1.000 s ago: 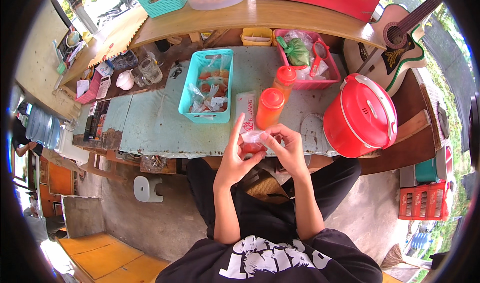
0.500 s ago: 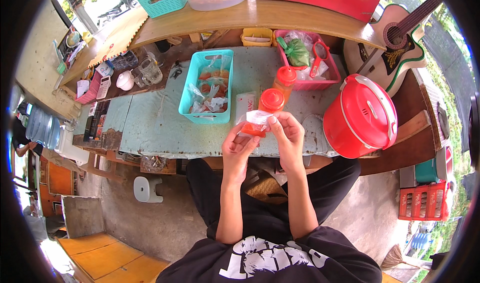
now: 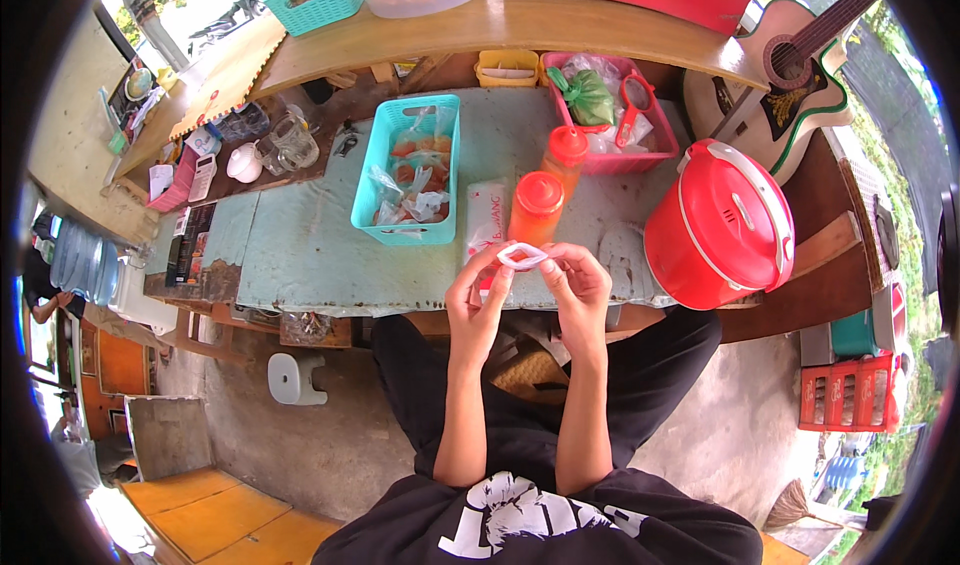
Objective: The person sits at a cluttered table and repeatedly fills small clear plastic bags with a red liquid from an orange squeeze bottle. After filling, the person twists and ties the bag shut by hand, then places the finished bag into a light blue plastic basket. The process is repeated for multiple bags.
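My left hand (image 3: pixel 475 300) and my right hand (image 3: pixel 575 300) both pinch the rim of a small clear plastic bag (image 3: pixel 522 258), its mouth spread into an oval. Something red-orange shows below it. Just beyond stand two orange squeeze bottles with red lids (image 3: pixel 537 208) (image 3: pixel 566 155), beside a white packet with red print (image 3: pixel 484 220). A turquoise basket (image 3: pixel 400 225) holding small bags with orange contents sits to the left.
A red lidded container (image 3: pixel 712 230) stands right, a pink basket (image 3: pixel 630 163) behind. Glass mugs (image 3: pixel 290 145), a wooden shelf (image 3: pixel 420 35) and a guitar (image 3: pixel 820 95) surround the worktop (image 3: pixel 280 245). A white stool (image 3: pixel 296 377) is below. A person (image 3: pixel 48 285) is far left.
My hands have shifted from a raised left finger to both pinching the bag symmetrically at its rim. The bag's mouth has been spread into an oval. The view has shifted slightly.
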{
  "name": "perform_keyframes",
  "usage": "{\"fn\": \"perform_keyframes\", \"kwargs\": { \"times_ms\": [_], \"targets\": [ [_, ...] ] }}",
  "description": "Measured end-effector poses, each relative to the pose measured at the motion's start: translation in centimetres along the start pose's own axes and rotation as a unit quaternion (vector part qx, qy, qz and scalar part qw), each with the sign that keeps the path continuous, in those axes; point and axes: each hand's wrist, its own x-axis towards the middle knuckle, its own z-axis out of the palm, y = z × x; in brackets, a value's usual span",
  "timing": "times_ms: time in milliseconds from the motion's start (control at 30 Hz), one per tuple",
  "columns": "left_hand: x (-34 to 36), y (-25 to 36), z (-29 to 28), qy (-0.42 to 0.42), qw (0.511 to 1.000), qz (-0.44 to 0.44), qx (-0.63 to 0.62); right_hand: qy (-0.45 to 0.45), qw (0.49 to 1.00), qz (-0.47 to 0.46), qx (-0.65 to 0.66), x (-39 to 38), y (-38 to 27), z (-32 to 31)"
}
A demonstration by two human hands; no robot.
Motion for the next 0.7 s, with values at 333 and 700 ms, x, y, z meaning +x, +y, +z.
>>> {"fn": "perform_keyframes", "kwargs": {
  "times_ms": [333, 700],
  "targets": [
    [0.2, 0.1, 0.0, -0.038, 0.994, 0.073, -0.071, -0.035, 0.999, -0.023, -0.026, -0.3, 0.0, 0.1],
    [0.2, 0.3, 0.2, -0.021, 0.996, 0.037, -0.072, -0.060, 0.995, 0.057, 0.048, -0.7, 0.7, 0.8]
  ]
}}
